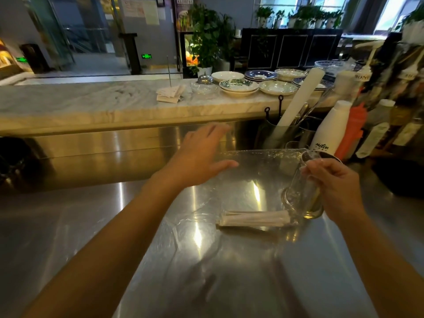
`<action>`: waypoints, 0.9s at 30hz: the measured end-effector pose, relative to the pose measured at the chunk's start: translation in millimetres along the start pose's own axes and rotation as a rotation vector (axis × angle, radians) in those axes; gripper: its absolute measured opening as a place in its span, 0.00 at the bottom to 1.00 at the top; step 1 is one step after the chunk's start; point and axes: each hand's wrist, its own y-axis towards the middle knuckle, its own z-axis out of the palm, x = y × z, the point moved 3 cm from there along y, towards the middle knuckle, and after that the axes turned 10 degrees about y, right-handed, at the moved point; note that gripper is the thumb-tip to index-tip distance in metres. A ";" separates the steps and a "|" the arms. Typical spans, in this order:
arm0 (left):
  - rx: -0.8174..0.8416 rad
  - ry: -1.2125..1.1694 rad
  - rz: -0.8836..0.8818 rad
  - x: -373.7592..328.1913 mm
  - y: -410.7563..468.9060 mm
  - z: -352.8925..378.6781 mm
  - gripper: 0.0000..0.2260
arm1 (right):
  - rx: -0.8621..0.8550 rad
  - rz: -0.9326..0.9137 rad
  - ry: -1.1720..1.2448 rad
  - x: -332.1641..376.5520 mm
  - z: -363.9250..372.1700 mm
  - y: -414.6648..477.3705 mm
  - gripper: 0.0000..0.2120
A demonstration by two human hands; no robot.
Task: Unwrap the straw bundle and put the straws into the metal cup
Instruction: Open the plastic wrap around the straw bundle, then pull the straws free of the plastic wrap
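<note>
A bundle of paper-wrapped straws (pixel 252 219) lies flat on a sheet of clear plastic wrap (pixel 241 171) spread over the steel counter. My right hand (pixel 337 184) grips a clear glass mug (pixel 300 193), tilted just right of the straws' ends. My left hand (pixel 199 157) hovers above the far edge of the wrap, fingers spread and blurred, holding nothing. A metal cup (pixel 273 136) stands at the back of the counter with a long white roll (pixel 300 97) and utensils in it. A second metal cup (pixel 307 134) stands beside it.
A white bottle (pixel 328 131), an orange bottle (pixel 353 131) and syrup bottles crowd the right side. A raised marble ledge (pixel 91 104) behind the counter carries stacked plates (pixel 238 87), a bell and paper slips. A dark round object (pixel 401 177) sits at far right.
</note>
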 end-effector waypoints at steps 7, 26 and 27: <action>0.118 -0.194 0.142 -88.2 34.5 0.6 0.38 | -0.020 -0.080 0.075 21.3 0.1 -2.6 0.03; 0.040 -0.004 0.327 -152.6 100.4 -0.1 0.08 | -0.106 0.059 -0.082 11.0 -103.8 -26.9 0.16; 0.024 -0.008 0.332 -156.0 106.6 -4.7 0.08 | -0.109 0.102 -0.082 4.8 -111.6 -30.5 0.18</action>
